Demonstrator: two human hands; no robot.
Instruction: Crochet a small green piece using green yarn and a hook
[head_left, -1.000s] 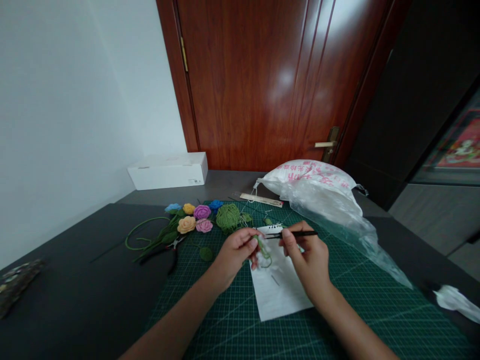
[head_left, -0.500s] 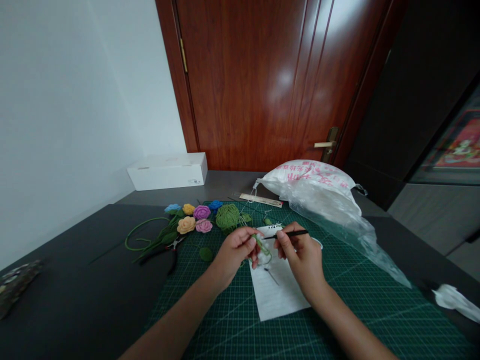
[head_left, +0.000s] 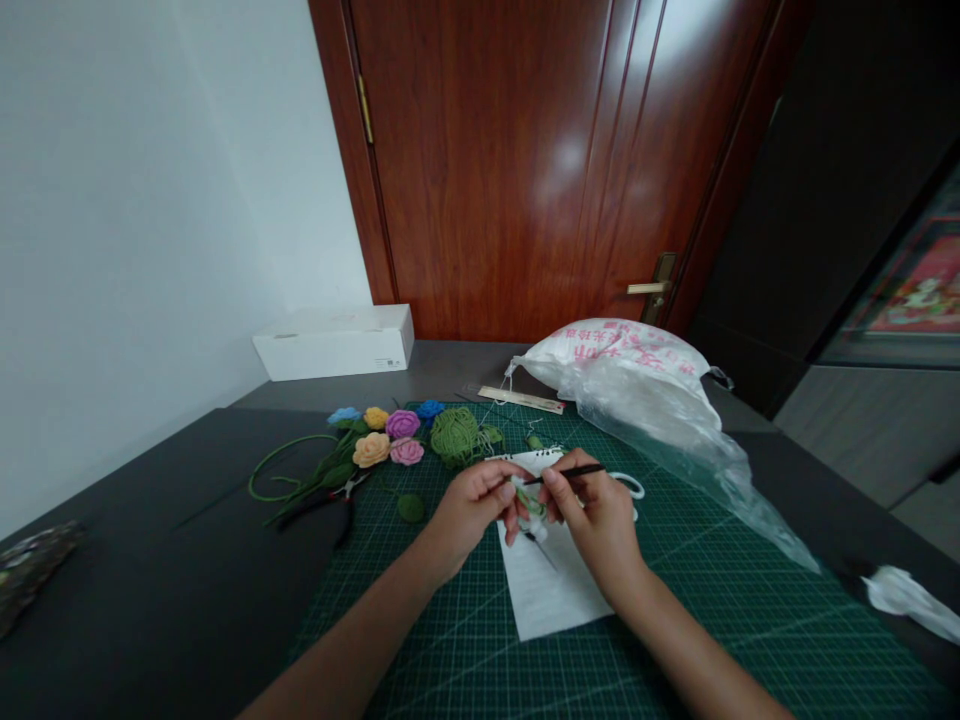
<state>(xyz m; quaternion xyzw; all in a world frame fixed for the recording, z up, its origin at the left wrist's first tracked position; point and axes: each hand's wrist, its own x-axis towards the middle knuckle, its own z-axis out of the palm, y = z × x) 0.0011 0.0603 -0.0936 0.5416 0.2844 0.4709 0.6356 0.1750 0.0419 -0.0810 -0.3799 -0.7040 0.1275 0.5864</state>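
Note:
My left hand (head_left: 480, 502) pinches a small green yarn piece (head_left: 529, 497) with white fluff showing in and around it. My right hand (head_left: 597, 508) is closed around a slim black tool (head_left: 576, 473) held like a pen, its tip pointing left into the piece. Whether it is a hook or tweezers is too small to tell. Both hands are close together over a sheet of white paper (head_left: 555, 590). On the paper, just below the fingers, lies a thin dark-ended tool (head_left: 544, 551). A ball of green yarn (head_left: 454, 437) sits beyond my left hand.
Yarn flowers (head_left: 403, 424) on green stems lie left, with black-handled pliers (head_left: 345, 497) and a green leaf (head_left: 411, 508) nearby. Behind are a ruler (head_left: 521, 399), a white box (head_left: 334, 343) and a large plastic bag (head_left: 637, 375). A green cutting mat (head_left: 720, 610) covers the desk's middle.
My right hand has moved slightly left, bringing the black tool closer to my left fingers and into the green piece. White loops at the paper's right edge show more now.

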